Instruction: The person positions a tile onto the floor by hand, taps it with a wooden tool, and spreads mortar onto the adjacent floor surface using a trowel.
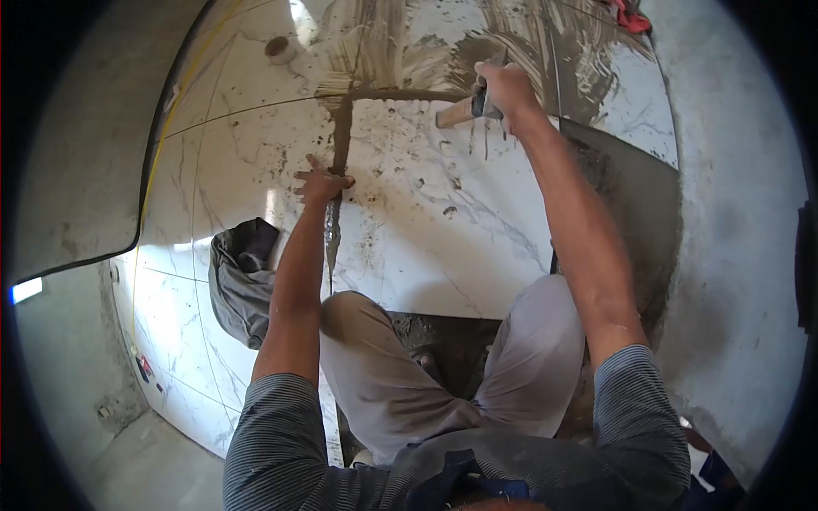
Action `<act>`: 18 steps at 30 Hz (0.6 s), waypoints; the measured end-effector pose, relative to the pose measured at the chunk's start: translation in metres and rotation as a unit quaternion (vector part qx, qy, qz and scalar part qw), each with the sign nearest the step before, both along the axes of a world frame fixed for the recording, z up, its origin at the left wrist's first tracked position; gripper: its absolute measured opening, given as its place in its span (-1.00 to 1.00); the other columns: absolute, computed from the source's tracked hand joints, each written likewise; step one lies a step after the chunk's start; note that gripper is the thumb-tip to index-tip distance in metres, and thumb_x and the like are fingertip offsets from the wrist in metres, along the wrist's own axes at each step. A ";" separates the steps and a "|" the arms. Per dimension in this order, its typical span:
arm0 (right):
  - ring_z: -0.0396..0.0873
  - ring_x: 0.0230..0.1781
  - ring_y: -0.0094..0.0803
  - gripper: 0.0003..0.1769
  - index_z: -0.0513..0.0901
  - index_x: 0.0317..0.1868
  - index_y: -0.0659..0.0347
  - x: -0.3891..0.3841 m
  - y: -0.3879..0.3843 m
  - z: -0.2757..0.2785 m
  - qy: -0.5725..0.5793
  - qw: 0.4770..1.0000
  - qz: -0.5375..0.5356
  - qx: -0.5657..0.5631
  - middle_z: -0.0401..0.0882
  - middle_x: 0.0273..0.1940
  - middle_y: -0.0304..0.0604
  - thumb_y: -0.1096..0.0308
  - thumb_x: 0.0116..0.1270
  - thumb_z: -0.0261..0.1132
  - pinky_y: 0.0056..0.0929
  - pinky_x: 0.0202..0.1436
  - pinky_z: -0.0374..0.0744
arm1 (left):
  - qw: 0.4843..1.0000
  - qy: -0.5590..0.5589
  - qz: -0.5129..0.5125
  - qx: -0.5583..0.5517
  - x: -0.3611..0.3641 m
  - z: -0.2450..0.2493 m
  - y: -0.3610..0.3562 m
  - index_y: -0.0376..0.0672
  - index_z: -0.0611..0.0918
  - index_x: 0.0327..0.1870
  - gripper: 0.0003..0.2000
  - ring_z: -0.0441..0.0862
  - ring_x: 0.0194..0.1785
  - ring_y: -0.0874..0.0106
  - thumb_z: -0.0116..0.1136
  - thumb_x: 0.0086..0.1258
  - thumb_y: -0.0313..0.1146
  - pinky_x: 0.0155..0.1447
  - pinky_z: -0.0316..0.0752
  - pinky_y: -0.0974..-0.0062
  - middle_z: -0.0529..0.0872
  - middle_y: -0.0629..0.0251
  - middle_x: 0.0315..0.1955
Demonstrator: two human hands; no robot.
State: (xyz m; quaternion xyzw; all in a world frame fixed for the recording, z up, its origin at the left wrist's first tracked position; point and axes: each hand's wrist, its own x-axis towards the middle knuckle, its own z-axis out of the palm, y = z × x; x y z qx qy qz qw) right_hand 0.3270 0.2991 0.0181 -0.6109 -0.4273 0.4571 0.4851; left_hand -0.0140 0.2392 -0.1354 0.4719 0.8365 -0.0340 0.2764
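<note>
One left hand (320,184) lies open, fingers spread at the joint (342,140), perhaps for balance, while the right hand (509,87) grasps a tool (457,112) over the marbled tile (400,243).

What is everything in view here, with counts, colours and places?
large tile: one, white with grey veins, before the knees
surrounding tiles: several, white veined, left and beyond
mortar: smears, grey-brown, in the left joint and across the far tiles
hand tool: one, tan block-like end, over the large tile
round container or roll: one, pale, far left
cloth: one, dark grey, by the left forearm
red item: one, far right
yellow line: one, left
walls: grey, both sides
left hand: one, fingers spread, at the joint
right hand: one, gripping the tool
</note>
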 end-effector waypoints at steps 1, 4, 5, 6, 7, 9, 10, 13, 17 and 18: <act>0.40 -0.58 -0.39 -0.65 0.51 -0.50 0.50 -0.005 0.001 0.007 -0.002 1.000 0.011 -0.011 0.50 -0.56 -0.09 0.26 0.06 0.21 -0.31 -0.49 0.37 | 1.000 -0.006 0.008 0.000 0.005 0.010 -0.003 -0.01 -0.25 0.41 0.22 -0.18 0.33 -0.40 0.43 -0.20 0.04 0.26 -0.04 -0.28 -0.25 -0.40 0.31; 0.45 -0.56 -0.31 -0.64 0.53 -0.46 0.54 -0.026 -0.006 0.022 0.008 0.999 0.017 -0.033 0.53 -0.54 -0.01 0.26 0.04 0.18 -0.25 -0.48 0.40 | 1.000 0.024 -0.018 -0.002 0.003 0.006 -0.001 0.01 -0.24 0.41 0.21 -0.19 0.32 -0.42 0.44 -0.18 0.02 0.25 0.01 -0.27 -0.27 -0.37 0.32; 0.43 -0.59 -0.40 -0.68 0.52 -0.50 0.46 -0.035 -0.009 0.019 -0.039 0.998 0.026 -0.029 0.49 -0.57 -0.09 0.26 0.08 0.19 -0.34 -0.51 0.38 | 1.000 0.005 0.022 -0.012 0.008 0.011 -0.002 0.02 -0.24 0.41 0.20 -0.19 0.31 -0.44 0.44 -0.17 0.01 0.24 0.06 -0.26 -0.28 -0.34 0.33; 0.41 -0.62 -0.49 -0.71 0.51 -0.54 0.38 -0.042 -0.010 0.018 -0.087 0.996 0.032 -0.020 0.46 -0.60 -0.17 0.27 0.13 0.21 -0.43 -0.54 0.37 | 1.000 0.007 0.022 -0.014 0.006 0.011 -0.007 0.02 -0.24 0.41 0.20 -0.19 0.31 -0.44 0.44 -0.17 0.01 0.24 0.06 -0.26 -0.28 -0.34 0.33; 0.39 -0.63 -0.48 -0.67 0.51 -0.54 0.44 -0.050 -0.004 0.015 -0.053 0.998 0.037 0.000 0.45 -0.60 -0.17 0.25 0.10 0.20 -0.41 -0.55 0.35 | 1.000 -0.004 0.018 -0.010 0.007 0.014 -0.005 0.02 -0.23 0.41 0.20 -0.19 0.30 -0.44 0.44 -0.18 0.00 0.24 0.07 -0.26 -0.28 -0.34 0.33; 0.39 -0.63 -0.47 -0.67 0.51 -0.55 0.43 -0.052 -0.009 0.036 -0.052 0.997 0.043 -0.022 0.46 -0.60 -0.16 0.24 0.10 0.20 -0.39 -0.55 0.36 | 1.000 -0.021 0.021 -0.001 0.008 0.016 -0.003 0.02 -0.24 0.41 0.21 -0.19 0.30 -0.45 0.46 -0.20 0.00 0.24 0.07 -0.26 -0.27 -0.34 0.32; 0.39 -0.63 -0.45 -0.66 0.51 -0.56 0.43 -0.059 -0.011 0.047 -0.051 0.996 0.054 -0.046 0.46 -0.60 -0.15 0.24 0.10 0.20 -0.38 -0.55 0.36 | 0.999 -0.020 0.025 0.001 0.008 0.017 0.001 0.02 -0.24 0.41 0.21 -0.19 0.30 -0.45 0.46 -0.20 0.00 0.24 0.07 -0.26 -0.27 -0.34 0.32; 0.50 -0.53 -0.26 -0.61 0.51 -0.51 0.54 -0.079 -0.005 0.027 -0.072 0.997 0.038 0.004 0.52 -0.57 0.09 0.24 0.04 0.13 -0.22 -0.41 0.43 | 0.999 0.014 0.023 -0.020 0.008 0.012 -0.009 0.02 -0.24 0.41 0.22 -0.20 0.30 -0.45 0.47 -0.20 -0.01 0.25 0.05 -0.25 -0.28 -0.33 0.33; 0.49 -0.54 -0.26 -0.61 0.50 -0.52 0.55 -0.094 -0.001 0.035 -0.082 0.993 0.080 -0.019 0.51 -0.58 0.09 0.24 0.05 0.13 -0.22 -0.39 0.44 | 0.999 -0.013 0.029 -0.007 0.012 0.024 -0.004 0.03 -0.24 0.41 0.21 -0.21 0.31 -0.43 0.46 -0.19 -0.03 0.28 0.01 -0.23 -0.29 -0.31 0.33; 0.50 -0.53 -0.25 -0.61 0.50 -0.52 0.55 -0.097 -0.004 0.046 -0.094 0.993 0.073 0.000 0.51 -0.58 0.10 0.24 0.05 0.13 -0.23 -0.38 0.45 | 0.999 -0.023 0.031 -0.006 0.011 0.025 -0.005 0.04 -0.24 0.41 0.21 -0.22 0.32 -0.42 0.46 -0.18 -0.04 0.29 0.00 -0.23 -0.29 -0.30 0.33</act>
